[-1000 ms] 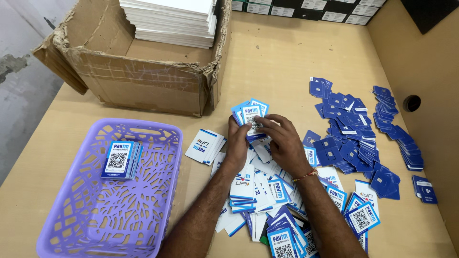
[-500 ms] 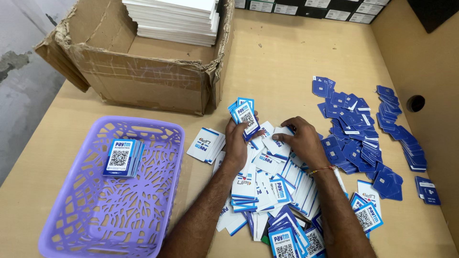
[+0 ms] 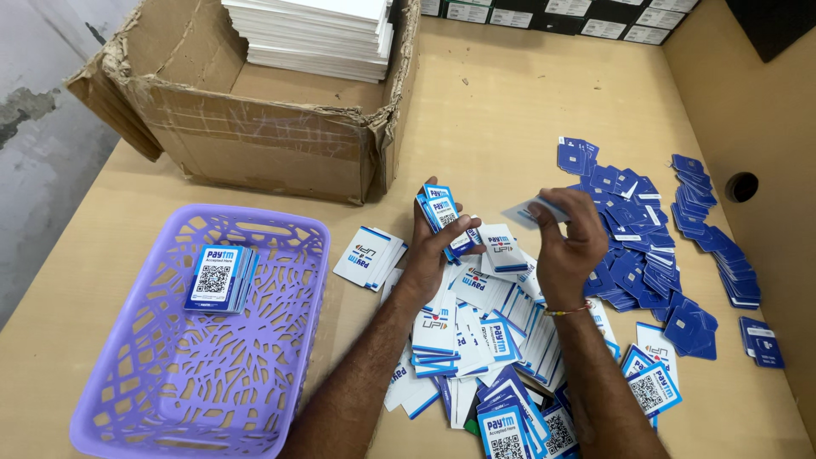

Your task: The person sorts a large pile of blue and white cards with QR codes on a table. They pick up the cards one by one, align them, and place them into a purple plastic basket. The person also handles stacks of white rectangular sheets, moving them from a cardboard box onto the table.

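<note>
Since the earlier frame, the right hand (image 3: 568,246) has lifted off the loose cards (image 3: 476,331), apparently pinching one card (image 3: 534,212). The left hand (image 3: 438,251) grips the card stack (image 3: 444,217) just beside it. Square each card's edges before adding it to the stack.

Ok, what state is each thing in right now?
left hand: shut on a stack of cards
right hand: pinching a single card
cardboard box: open, torn, holding stacked white sheets
purple basket: holds one small card stack
loose cards: heaped on table
blue cards: scattered
</note>
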